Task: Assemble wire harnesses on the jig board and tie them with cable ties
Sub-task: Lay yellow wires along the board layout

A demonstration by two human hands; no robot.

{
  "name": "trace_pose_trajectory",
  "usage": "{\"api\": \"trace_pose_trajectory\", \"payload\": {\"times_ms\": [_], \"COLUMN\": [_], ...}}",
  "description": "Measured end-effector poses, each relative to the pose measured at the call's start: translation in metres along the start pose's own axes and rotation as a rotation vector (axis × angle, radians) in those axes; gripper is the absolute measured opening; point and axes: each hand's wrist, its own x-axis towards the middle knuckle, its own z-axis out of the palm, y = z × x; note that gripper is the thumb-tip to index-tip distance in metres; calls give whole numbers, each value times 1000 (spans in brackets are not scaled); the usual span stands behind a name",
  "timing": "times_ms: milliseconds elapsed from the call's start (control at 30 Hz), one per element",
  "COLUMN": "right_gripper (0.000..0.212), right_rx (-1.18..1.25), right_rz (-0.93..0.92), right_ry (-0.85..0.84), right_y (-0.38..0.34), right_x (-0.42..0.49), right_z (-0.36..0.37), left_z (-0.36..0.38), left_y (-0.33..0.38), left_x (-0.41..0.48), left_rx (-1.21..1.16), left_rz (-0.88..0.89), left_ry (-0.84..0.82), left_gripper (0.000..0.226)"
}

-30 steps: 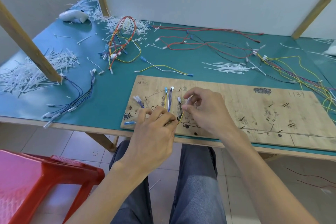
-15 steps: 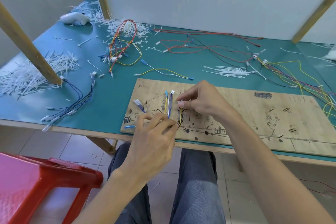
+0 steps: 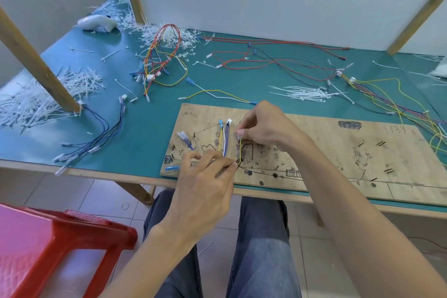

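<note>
Centre frame, over the board [image 3: 326,150]: right hand [image 3: 263,128] pinches the upper end of a yellow-black wire [image 3: 241,152], apparently at its connector; left hand [image 3: 205,184] pinches its lower end.

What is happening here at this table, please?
A person seated at the table is laying a yellow-and-black wire on the wooden jig board. The right hand pinches its upper end, and the left hand pinches its lower end. Several blue and yellow wires already lie on the board beside it. Loose cable ties lie behind the board.
</note>
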Motion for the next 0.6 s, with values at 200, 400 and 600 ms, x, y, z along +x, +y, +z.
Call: {"api": "trace_pose_trajectory", "payload": {"times_ms": [200, 400, 600], "right_gripper": [4, 11, 13], "right_rx": [-76, 141, -40], "right_rz": [-125, -174, -244], "right_ry": [51, 384, 460], "right_y": [1, 17, 32], "right_x": [-7, -35, -84], "right_z": [6, 28, 49], "left_z": [0, -7, -6], "left_y": [0, 2, 2], "left_x": [0, 3, 2], "left_rx": [-9, 53, 21], "left_rz": [-15, -20, -41], "left_ry": [4, -85, -72], "left_gripper": [22, 23, 23]}}
